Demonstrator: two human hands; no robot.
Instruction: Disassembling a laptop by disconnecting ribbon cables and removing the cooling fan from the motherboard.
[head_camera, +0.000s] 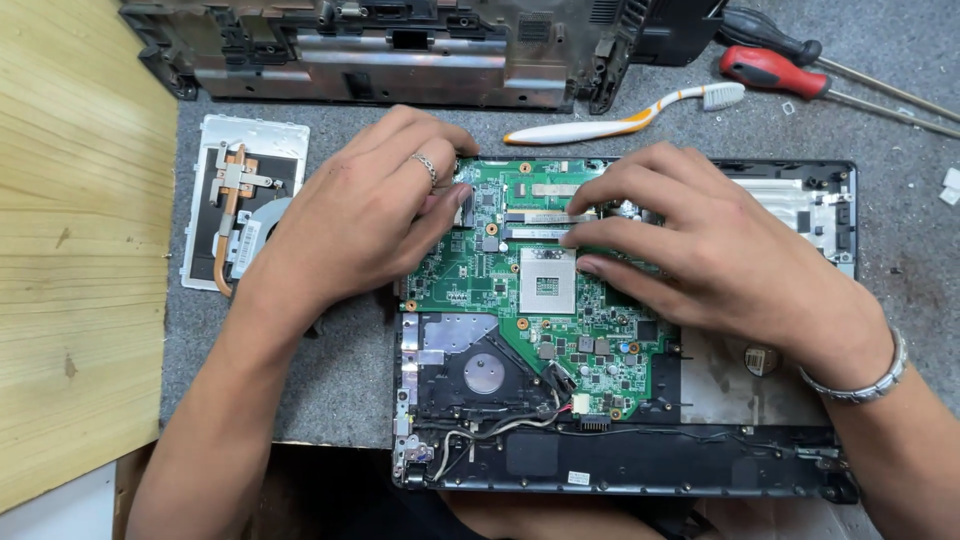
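On grey felt bench (320, 380), wooden board (80, 250) left; hands press green motherboard (520, 300).

Your left hand (370, 215) covers the top left corner of the green circuit board (520, 300), and your right hand (700, 250) hides its right part. The top edge cuts off the dark laptop shell (400, 50). The two screwdrivers (790, 65) run out at the right edge.
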